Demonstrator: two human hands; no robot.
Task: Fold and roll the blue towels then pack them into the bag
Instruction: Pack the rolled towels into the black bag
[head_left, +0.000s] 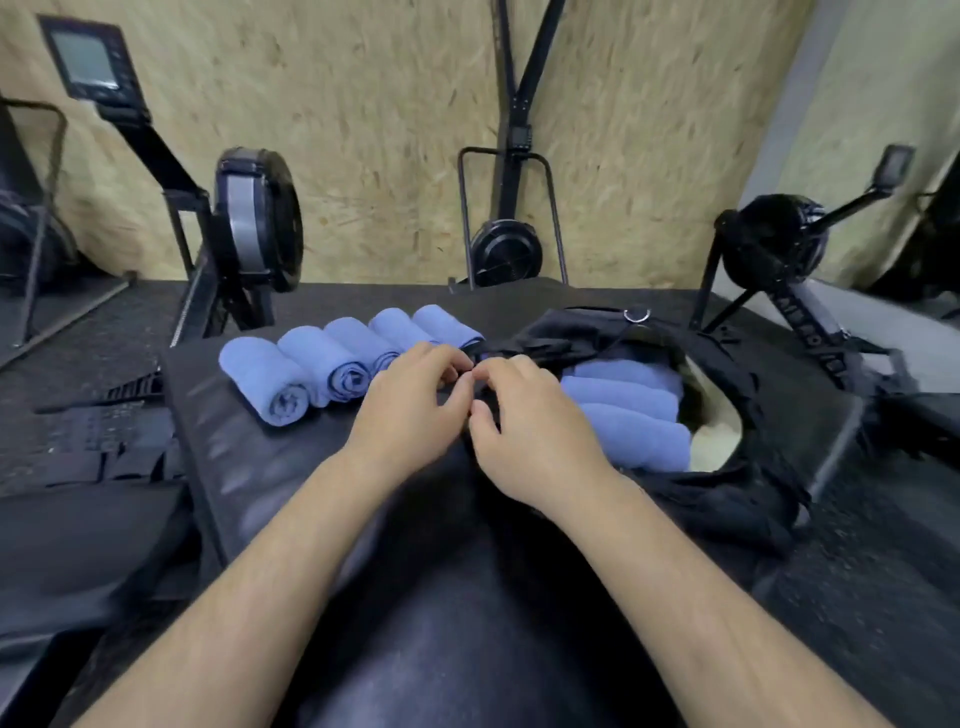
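Packing under way: left hand (415, 400) and right hand (530, 415), each grip pinching the bag (727, 499) at its left rim; three rolled towels (623, 410) lie inside, row of five (332, 364) just left, probably next in.

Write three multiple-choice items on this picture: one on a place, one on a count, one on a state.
1. Where does the row of rolled blue towels lie relative to the black bag?
A. To its left
B. To its right
C. On the floor
2. How many rolls are in that row?
A. Three
B. Five
C. Seven
3. What are the left hand and right hand doing?
A. Lying flat on the table
B. Each lifting a towel
C. Gripping the bag's edge with curled fingers

Answers: 1 A, the row lies on the black surface left of the bag; 2 B, five rolls lie side by side; 3 C, both hands' fingers curl on the bag's fabric at its opening.
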